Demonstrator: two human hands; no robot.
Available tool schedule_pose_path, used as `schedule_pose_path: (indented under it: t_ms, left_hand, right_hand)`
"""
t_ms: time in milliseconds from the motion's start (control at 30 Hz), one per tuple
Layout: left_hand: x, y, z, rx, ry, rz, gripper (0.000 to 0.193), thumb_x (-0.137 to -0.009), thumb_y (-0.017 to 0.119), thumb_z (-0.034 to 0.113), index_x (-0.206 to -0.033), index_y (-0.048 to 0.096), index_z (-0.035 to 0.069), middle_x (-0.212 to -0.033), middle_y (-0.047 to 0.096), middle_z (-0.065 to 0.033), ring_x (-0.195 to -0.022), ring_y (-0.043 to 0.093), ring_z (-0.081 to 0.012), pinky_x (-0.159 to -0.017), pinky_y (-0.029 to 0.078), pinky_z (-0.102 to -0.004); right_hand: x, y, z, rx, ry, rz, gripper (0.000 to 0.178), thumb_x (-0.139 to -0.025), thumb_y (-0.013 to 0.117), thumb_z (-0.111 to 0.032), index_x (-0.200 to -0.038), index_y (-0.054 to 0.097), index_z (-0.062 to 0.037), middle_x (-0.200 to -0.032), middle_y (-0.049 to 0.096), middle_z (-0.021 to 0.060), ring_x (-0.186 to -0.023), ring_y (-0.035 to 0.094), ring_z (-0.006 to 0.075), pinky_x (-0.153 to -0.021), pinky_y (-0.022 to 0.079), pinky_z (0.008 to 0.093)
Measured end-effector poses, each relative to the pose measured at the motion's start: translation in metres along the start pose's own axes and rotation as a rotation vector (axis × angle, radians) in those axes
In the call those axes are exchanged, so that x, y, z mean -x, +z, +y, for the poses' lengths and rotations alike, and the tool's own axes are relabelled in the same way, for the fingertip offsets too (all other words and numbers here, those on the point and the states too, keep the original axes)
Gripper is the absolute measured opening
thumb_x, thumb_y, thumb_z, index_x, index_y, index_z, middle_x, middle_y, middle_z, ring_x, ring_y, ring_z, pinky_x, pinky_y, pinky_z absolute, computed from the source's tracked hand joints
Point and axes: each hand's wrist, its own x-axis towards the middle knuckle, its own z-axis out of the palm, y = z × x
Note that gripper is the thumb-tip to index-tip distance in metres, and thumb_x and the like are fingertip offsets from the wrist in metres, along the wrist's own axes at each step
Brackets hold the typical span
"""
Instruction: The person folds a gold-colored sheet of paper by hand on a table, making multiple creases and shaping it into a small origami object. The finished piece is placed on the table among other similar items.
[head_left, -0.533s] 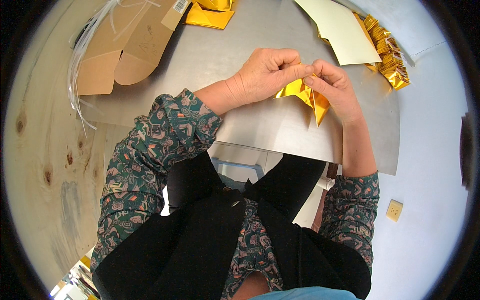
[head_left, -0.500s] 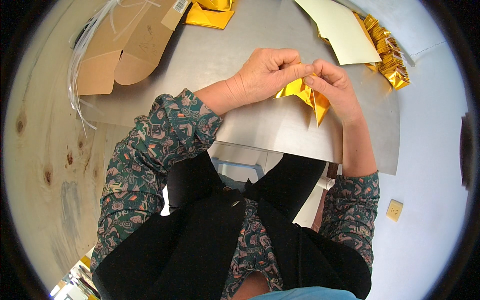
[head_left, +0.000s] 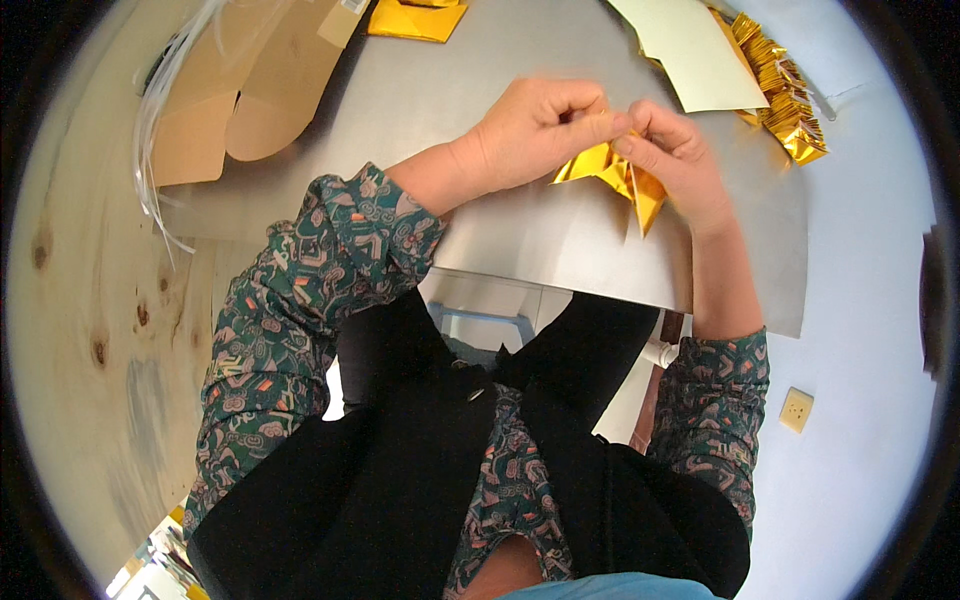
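Between my two hands is a piece of folded gold foil paper (head_left: 606, 168), shiny, with pointed corners that hang down above the metal tabletop (head_left: 520, 230). My left hand (head_left: 545, 130) is closed, its thumb and curled fingers pinching the paper's upper edge. Close beside it, my right hand (head_left: 672, 155) pinches the same edge between thumb and forefinger. The thumb tips nearly meet. The part of the foil under the fingers is hidden.
An open cardboard box (head_left: 285, 90) with white plastic strips (head_left: 150, 150) stands at the far left. More folded gold foil (head_left: 415, 22) lies at the back. At the far right, a pale sheet (head_left: 690, 60) lies beside a stack of pleated gold foil (head_left: 780, 85). A wall outlet (head_left: 796, 410) is at right.
The whole view has shifted slightly, and the table and box sit a little higher in the picture. Both hands keep their pinch on the foil, which looks much the same.
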Motion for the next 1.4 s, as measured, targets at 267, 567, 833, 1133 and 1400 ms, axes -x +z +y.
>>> schedule_pose_path:
  t_ms: [267,567,833,1133,1400]
  left_hand:
    - [-0.0044,-0.0010,-0.0094,0.090,0.033,0.107,0.010,-0.095,0.075,0.015,-0.097,0.067,0.009,-0.081,0.060,0.0065,-0.070,0.053,0.0000,-0.060,0.044,-0.0169]
    - [-0.0043,-0.0002,-0.0051,0.185,-0.062,0.138,0.010,-0.096,0.073,0.015,-0.100,0.069,0.007,-0.088,0.068,0.0039,-0.077,0.059,-0.0012,-0.066,0.049,-0.0176]
    - [-0.0046,-0.0004,-0.0050,0.089,0.012,0.186,0.010,-0.097,0.072,0.017,-0.098,0.070,0.007,-0.087,0.067,0.0022,-0.077,0.060,-0.0037,-0.068,0.052,-0.0192]
    - [-0.0045,-0.0019,0.0002,0.276,-0.020,0.170,0.011,-0.097,0.072,0.020,-0.097,0.070,0.009,-0.085,0.066,0.0025,-0.076,0.059,-0.0046,-0.068,0.052,-0.0195]
    - [-0.0051,-0.0071,-0.0075,0.275,-0.067,0.032,0.009,-0.097,0.070,0.012,-0.104,0.069,0.007,-0.096,0.067,0.0026,-0.089,0.060,-0.0047,-0.080,0.050,-0.0208]
  right_hand:
    - [0.0004,-0.0008,0.0042,0.171,-0.092,0.118,0.013,-0.096,0.071,-0.017,-0.092,0.066,-0.0065,-0.082,0.060,-0.0069,-0.073,0.051,0.0015,-0.067,0.044,0.0193]
    - [-0.0001,0.0014,0.0032,0.174,-0.087,0.127,0.011,-0.096,0.071,-0.014,-0.092,0.067,-0.0047,-0.083,0.061,-0.0054,-0.076,0.054,0.0032,-0.069,0.045,0.0206]
    - [-0.0008,0.0022,0.0025,0.132,-0.066,0.128,0.013,-0.097,0.071,-0.017,-0.093,0.066,-0.0047,-0.082,0.061,-0.0057,-0.074,0.054,0.0021,-0.067,0.045,0.0193]
    - [-0.0014,0.0042,0.0004,0.082,-0.046,0.115,0.015,-0.097,0.071,-0.019,-0.092,0.065,-0.0056,-0.081,0.061,-0.0061,-0.071,0.054,0.0017,-0.064,0.045,0.0185]
    - [-0.0010,0.0025,0.0056,0.236,-0.214,0.176,0.011,-0.095,0.072,-0.013,-0.090,0.066,-0.0044,-0.081,0.060,-0.0041,-0.072,0.051,0.0038,-0.063,0.042,0.0215]
